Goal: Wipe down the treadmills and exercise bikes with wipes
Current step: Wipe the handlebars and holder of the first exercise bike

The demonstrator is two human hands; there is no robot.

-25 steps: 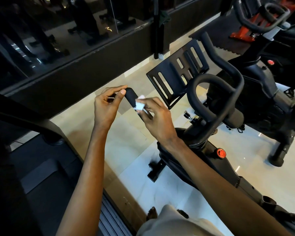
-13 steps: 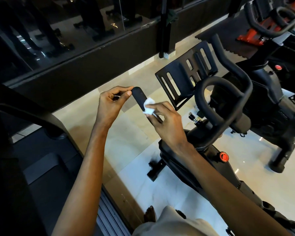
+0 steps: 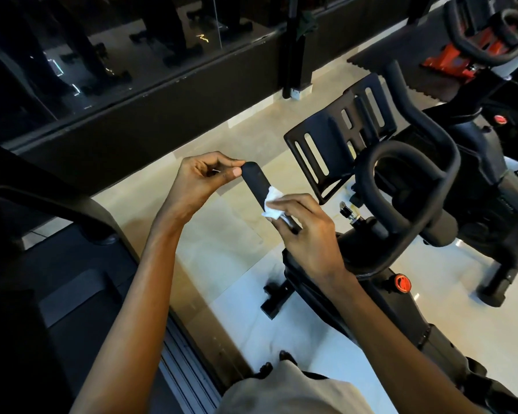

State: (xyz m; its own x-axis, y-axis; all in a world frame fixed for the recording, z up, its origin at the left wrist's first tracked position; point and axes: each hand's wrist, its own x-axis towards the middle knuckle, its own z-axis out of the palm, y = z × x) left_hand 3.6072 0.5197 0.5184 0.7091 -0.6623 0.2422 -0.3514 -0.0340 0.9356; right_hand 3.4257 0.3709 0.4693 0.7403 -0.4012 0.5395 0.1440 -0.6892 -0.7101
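Farther down the handlebar than before, the wipe is pressed to it by the right hand, fingers curled round both; left hand fingers pinch the bar's tip on the exercise bike.

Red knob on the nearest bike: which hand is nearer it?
Right. The right hand, holding the wipe, is just up-left of the red knob; the left hand, pinching the handlebar tip, is farther left.

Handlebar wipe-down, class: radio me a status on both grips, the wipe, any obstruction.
Left grip pinches handlebar end at its tip. Right grip presses white wipe on its middle. Bar bare between them, nothing blocking.
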